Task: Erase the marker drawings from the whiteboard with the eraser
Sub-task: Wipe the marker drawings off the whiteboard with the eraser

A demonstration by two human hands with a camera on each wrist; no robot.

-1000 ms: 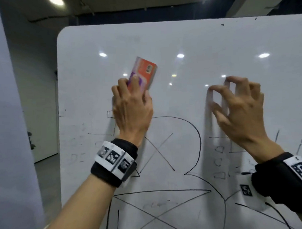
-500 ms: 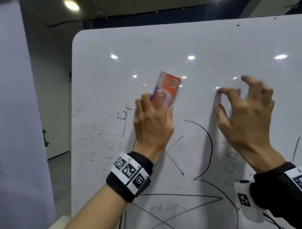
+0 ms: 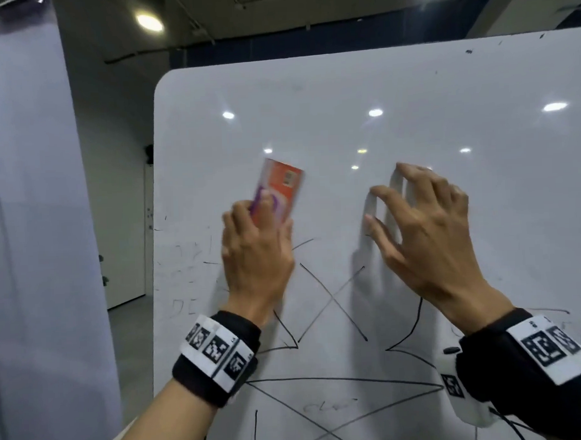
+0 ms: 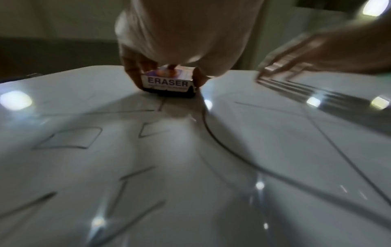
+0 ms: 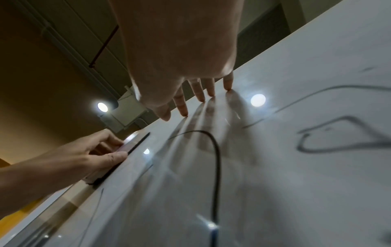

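An upright whiteboard (image 3: 410, 94) fills the head view, its lower half covered in black marker lines (image 3: 331, 300). My left hand (image 3: 255, 254) grips an orange and purple eraser (image 3: 280, 190) and holds it flat against the board, just above the crossed lines. In the left wrist view the eraser (image 4: 168, 83) shows its "ERASER" label, with fingers on both sides. My right hand (image 3: 424, 235) braces on the board to the right, spread fingertips (image 5: 204, 98) touching the surface and holding nothing. Faint small shapes (image 3: 182, 279) lie near the board's left edge.
A pale panel (image 3: 36, 228) stands close on the left. Between it and the board a grey floor and a far wall (image 3: 124, 225) show. Ceiling lights glint on the board's upper, unmarked part.
My left hand has slid the eraser sideways across the upper drawings. The arc that was beside it is gone from the head view. The right hand stays braced on the board.
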